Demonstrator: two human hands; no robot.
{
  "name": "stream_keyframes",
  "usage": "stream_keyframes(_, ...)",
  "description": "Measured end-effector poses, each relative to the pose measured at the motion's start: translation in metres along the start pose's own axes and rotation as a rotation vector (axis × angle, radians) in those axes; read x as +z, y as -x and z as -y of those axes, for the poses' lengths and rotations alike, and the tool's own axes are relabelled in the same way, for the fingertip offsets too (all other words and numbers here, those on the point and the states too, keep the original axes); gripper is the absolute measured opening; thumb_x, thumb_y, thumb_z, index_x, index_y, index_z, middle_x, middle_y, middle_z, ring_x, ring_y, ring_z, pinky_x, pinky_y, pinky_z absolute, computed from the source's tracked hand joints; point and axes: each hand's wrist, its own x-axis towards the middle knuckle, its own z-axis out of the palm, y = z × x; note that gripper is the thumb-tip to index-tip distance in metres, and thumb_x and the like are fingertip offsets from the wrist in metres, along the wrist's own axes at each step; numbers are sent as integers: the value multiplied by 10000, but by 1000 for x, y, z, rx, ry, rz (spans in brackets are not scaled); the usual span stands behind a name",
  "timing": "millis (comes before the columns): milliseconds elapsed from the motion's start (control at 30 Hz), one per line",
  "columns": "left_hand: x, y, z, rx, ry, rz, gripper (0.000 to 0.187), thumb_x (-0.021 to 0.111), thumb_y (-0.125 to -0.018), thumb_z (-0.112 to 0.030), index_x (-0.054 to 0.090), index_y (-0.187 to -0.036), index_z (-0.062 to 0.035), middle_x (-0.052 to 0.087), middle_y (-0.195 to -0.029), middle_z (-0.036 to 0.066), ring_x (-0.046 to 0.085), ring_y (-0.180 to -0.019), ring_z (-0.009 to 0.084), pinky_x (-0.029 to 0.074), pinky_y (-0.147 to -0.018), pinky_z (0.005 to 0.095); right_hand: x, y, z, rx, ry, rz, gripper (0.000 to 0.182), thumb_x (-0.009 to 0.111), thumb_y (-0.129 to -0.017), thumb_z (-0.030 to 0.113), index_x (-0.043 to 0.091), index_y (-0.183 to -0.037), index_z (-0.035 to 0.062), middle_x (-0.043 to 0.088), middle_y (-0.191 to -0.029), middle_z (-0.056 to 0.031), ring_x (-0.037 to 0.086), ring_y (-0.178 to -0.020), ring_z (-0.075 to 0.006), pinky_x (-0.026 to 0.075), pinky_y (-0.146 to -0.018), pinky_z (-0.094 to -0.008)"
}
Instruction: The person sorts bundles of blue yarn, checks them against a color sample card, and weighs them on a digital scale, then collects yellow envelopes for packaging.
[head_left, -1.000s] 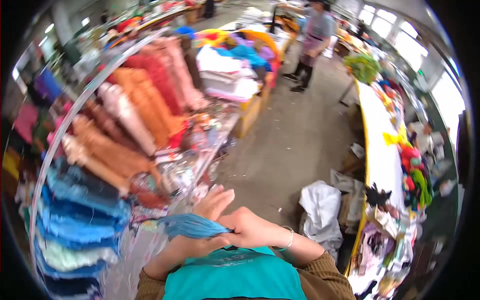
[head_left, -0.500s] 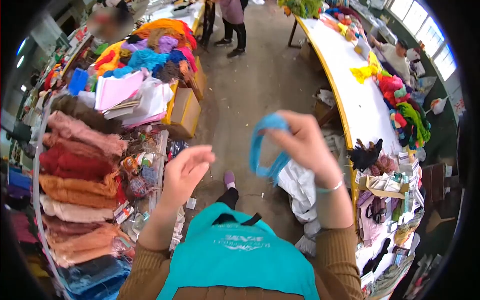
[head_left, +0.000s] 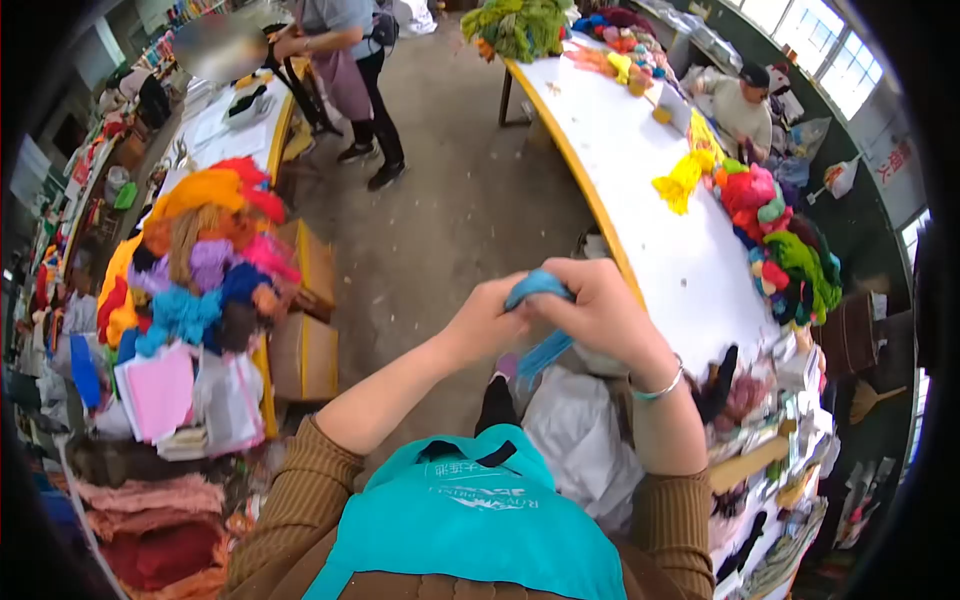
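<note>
A small skein of blue yarn (head_left: 540, 287) is held in front of my chest, above the aisle floor. My left hand (head_left: 485, 318) is closed on its left side, and my right hand (head_left: 605, 310) grips it from the right with bent fingers. Part of the skein is hidden behind the fingers, while loose strands hang below the hands. My right wrist wears a thin bracelet (head_left: 660, 385). Under my arms lies the turquoise apron (head_left: 480, 525) that I wear.
Colourful yarn hanks (head_left: 205, 250) and papers (head_left: 160, 390) lie on the left. A long white table (head_left: 650, 240) with a yellow edge runs along the right. One person (head_left: 345, 60) stands ahead; another (head_left: 740, 110) is behind the table. A white sack (head_left: 575, 420) lies near my feet.
My left hand has moved right, from open and apart to closed on the blue skein. The hanging loop is now gathered between both hands. My view has shifted forward along the aisle.
</note>
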Motion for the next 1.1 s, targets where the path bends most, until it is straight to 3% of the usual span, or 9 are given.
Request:
stream_keyframes(33,-8,-23,17,28,-59,-14,192,574,-937,-147,601,-1099,-49,581,-788,31,556,-775,121,470,-721,286,-17,-21,-17,-23,94,5,115,627,-852,102,651,-839,-10,554,-614,-41,465,-555,-70,397,-509,-261)
stream_keyframes(67,-20,-45,32,-46,-62,7,174,566,-944,-162,613,-1070,-51,560,-769,19,542,-760,109,463,-704,280,-30,-43,-37,-15,134,2,117,628,-843,103,648,-828,-11,530,-595,-42,461,-555,-71,393,-502,-268)
stream_keyframes(300,-108,-190,108,-209,102,-43,264,534,-989,-284,644,-963,-46,518,-699,-26,486,-645,63,405,-573,255,-103,-245,-125,11,-228,169,131,655,-835,99,644,-822,-31,641,-665,-58,611,-642,-84,480,-568,-238)
stream_keyframes(433,-165,-262,143,-301,169,-115,340,501,-1004,-355,657,-931,-61,529,-699,-28,483,-632,56,400,-570,232,-141,-356,-137,36,-148,221,122,657,-835,107,641,-832,-14,631,-658,-56,590,-617,-85,474,-556,-247)
stream_keyframes(533,-211,-328,178,-277,244,-171,229,644,-921,-286,629,-981,-66,537,-736,-26,481,-648,55,402,-566,241,-159,-439,-166,-32,-101,209,122,648,-838,114,640,-827,-7,618,-641,-64,545,-572,-80,451,-525,-250)
stream_keyframes(667,-278,-425,198,-252,191,-167,451,862,-691,-281,593,-982,-66,550,-773,-27,516,-710,66,432,-610,250,-185,-542,-177,-55,-136,177,96,627,-835,89,631,-819,-5,606,-625,-66,535,-554,-75,443,-512,-249)
stream_keyframes(833,-349,-566,173,-321,165,121,340,757,-795,-187,602,-1049,-22,652,-976,63,611,-945,151,509,-788,318,-215,-655,-207,-43,-88,79,147,662,-837,113,612,-804,-21,589,-645,-67,495,-580,-85,437,-539,-251)
stream_keyframes(867,-359,-589,198,-184,170,117,340,752,-812,-207,611,-1060,-23,653,-991,69,603,-972,155,497,-823,320,-226,-677,-211,-14,-116,45,129,664,-839,98,622,-808,-20,597,-656,-56,503,-591,-72,436,-543,-244)
stream_keyframes(1100,-493,-756,313,-295,-184,151,201,653,-910,-240,655,-1002,-61,670,-823,115,649,-791,190,502,-752,342,-305,-867,-297,16,-225,-42,64,666,-843,74,673,-842,10,607,-662,-19,509,-589,-50,403,-525,-223)
